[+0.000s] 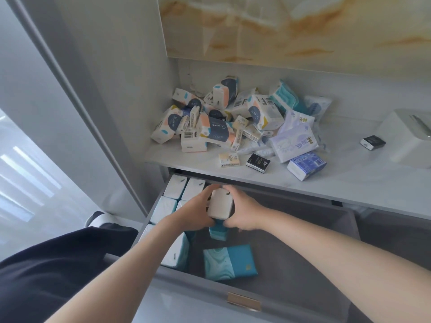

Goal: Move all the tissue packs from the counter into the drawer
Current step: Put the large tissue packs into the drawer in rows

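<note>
Two hands, left (193, 213) and right (242, 213), curl round a white pack (220, 203) from either side, holding it upright over a teal pack (218, 231) inside the drawer (338, 220). At 9 to 11 o'clock a row (177, 190) of white packs stands along the drawer's left wall. At 6 o'clock a flat pack (229, 262) lies alone. At 12 o'clock a big pile (233, 122) covers the desk (349, 178), so most of the job looks undone.

Glossy, smooth plastic film on tissue packs (217, 127); matt grey felt-like cloth lining drawer (303, 241); polished stone for counter (326, 190) and wall panel (279, 31); brushed brass-toned metal handle (243, 301); smooth matt plastic tissue box (405, 136).
</note>
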The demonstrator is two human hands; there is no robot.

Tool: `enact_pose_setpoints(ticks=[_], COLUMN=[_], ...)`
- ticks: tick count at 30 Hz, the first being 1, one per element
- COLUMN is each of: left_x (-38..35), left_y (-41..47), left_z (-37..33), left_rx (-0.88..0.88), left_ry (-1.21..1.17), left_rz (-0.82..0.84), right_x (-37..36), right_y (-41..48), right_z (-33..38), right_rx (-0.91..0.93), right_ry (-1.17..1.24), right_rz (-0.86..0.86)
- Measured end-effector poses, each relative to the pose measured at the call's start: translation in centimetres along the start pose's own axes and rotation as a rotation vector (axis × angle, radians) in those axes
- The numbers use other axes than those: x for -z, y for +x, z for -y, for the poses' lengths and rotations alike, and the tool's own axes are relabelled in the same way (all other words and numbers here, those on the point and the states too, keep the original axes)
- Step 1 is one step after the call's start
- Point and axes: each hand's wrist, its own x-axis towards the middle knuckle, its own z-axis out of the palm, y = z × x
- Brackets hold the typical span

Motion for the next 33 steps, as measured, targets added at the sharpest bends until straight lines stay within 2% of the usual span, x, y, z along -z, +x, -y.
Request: enact_pose_setpoints(ticks=[3, 6, 8, 16, 21, 23, 25, 27, 29, 31, 33], left_x=[0.1, 0.8, 1.1, 0.7, 0.0, -0.3, -0.8, -1.7, -2.8, -4.1, -5.4], left_y=[0.5, 0.8, 1.0, 1.3, 1.9, 2.2, 2.2, 2.0, 1.8, 1.2, 0.7], left_z=[0.8, 2.1, 3.1, 5.8, 5.3, 4.7, 4.2, 3.6, 3.2, 2.9, 3.0], left_rx=[-0.003, -0.022, 0.003, -0.028, -0.013, 0.024, 0.029, -0.076, -0.229, -0.262, -0.173], left_ry=[0.165, 0.417, 0.476, 0.649, 0.799, 0.831, 0.833, 0.821, 0.763, 0.643, 0.58], left_rz=[-0.041, -0.195, -0.25, -0.167, -0.169, -0.178, -0.208, -0.278, -0.307, -0.192, -0.008], right_x=[-0.8, -1.7, -2.5, -5.5, -4.7, -4.4, -4.2, -4.4, -5.0, -5.8, -6.5], right_y=[1.3, 2.7, 3.7, 6.2, 5.7, 5.2, 4.1, 2.8, 1.6, 0.7, -0.1], right_z=[-0.7, -1.4, -1.7, -1.4, -1.9, -2.5, -3.3, -4.7, -6.4, -8.0, -9.0], right_rx=[-0.03, -0.056, -0.085, -0.21, -0.225, -0.237, -0.21, -0.165, -0.163, -0.171, -0.16], right_ry=[-0.057, -0.046, -0.017, 0.256, 0.234, 0.144, -0.061, -0.284, -0.48, -0.602, -0.66], right_rz=[-0.047, -0.09, -0.127, -0.152, -0.063, -0.106, -0.121, -0.021, 0.171, 0.318, 0.35])
